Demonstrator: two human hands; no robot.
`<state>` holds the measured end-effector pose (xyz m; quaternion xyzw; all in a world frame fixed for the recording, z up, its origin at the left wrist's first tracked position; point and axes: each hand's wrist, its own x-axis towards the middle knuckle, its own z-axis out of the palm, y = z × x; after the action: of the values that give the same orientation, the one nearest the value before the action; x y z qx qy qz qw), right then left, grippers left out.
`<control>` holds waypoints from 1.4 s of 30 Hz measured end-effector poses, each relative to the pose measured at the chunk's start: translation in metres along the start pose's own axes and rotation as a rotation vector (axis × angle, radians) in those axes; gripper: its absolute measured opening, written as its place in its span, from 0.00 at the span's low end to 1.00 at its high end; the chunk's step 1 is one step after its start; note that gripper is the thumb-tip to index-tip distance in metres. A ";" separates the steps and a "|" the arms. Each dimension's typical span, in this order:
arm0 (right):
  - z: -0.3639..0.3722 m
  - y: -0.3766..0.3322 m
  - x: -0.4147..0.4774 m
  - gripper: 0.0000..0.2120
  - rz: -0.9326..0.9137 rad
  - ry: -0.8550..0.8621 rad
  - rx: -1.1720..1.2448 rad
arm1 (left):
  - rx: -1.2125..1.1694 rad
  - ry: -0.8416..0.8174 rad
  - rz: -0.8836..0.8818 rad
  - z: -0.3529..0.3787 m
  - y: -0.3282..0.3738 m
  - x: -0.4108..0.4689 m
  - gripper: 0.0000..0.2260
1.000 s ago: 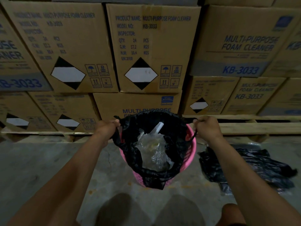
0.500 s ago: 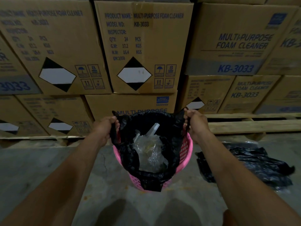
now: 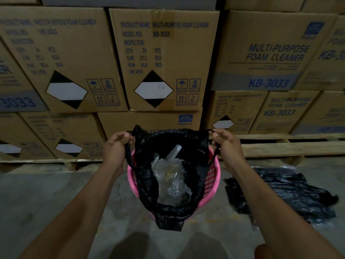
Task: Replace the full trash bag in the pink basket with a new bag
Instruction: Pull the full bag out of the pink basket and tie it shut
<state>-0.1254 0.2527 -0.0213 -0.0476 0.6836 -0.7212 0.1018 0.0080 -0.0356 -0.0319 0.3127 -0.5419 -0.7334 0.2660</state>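
Observation:
A pink basket [image 3: 212, 176] stands on the concrete floor in front of me, lined with a black trash bag [image 3: 149, 184]. Clear crumpled plastic waste [image 3: 170, 182] fills the bag. My left hand [image 3: 116, 146] grips the bag's left handle loop above the basket's rim. On the other side my right hand [image 3: 225, 144] grips the right handle loop. The bag's top edge is pulled up and stretched between both hands. A second black bag [image 3: 291, 193] lies flat and crumpled on the floor to the right of the basket.
Stacked cardboard boxes [image 3: 164, 58] of foam cleaner form a wall right behind the basket. They rest on wooden pallets [image 3: 291, 148]. Grey concrete floor [image 3: 46, 193] stretches left of the basket, and my knees show at the bottom edge.
Both hands have lifted the bag's handles higher, so more of the bag's top stands above the pink rim. The hands moved together, then apart again.

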 end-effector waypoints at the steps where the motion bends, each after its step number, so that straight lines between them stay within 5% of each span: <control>1: -0.001 -0.002 -0.001 0.08 -0.005 0.005 -0.014 | -0.019 0.004 0.011 0.001 0.002 -0.001 0.05; 5: -0.005 -0.006 -0.003 0.08 -0.007 0.037 -0.017 | -0.089 -0.015 0.045 0.004 0.015 -0.006 0.07; 14: 0.003 -0.029 -0.009 0.08 -0.023 0.081 -0.256 | 0.251 0.037 0.026 -0.003 0.055 -0.011 0.08; 23: 0.010 -0.050 -0.001 0.11 0.010 0.174 -0.278 | 0.123 0.018 0.127 0.002 0.075 -0.018 0.08; 30: 0.022 -0.060 0.001 0.04 0.051 -0.021 -0.481 | 0.213 -0.100 0.101 0.013 0.086 -0.018 0.05; 32: 0.025 -0.067 0.005 0.09 0.067 -0.053 -0.563 | 0.186 -0.097 0.137 0.018 0.085 -0.020 0.03; 36: 0.027 -0.076 0.016 0.14 -0.023 0.014 -0.527 | 0.118 -0.119 0.141 0.024 0.080 -0.023 0.02; 42: 0.036 -0.064 -0.003 0.07 -0.164 -0.053 -0.307 | 0.002 -0.213 0.134 0.030 0.082 -0.027 0.07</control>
<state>-0.1202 0.2206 0.0450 -0.1373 0.7767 -0.6125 0.0522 0.0076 -0.0187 0.0582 0.1964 -0.5874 -0.7426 0.2550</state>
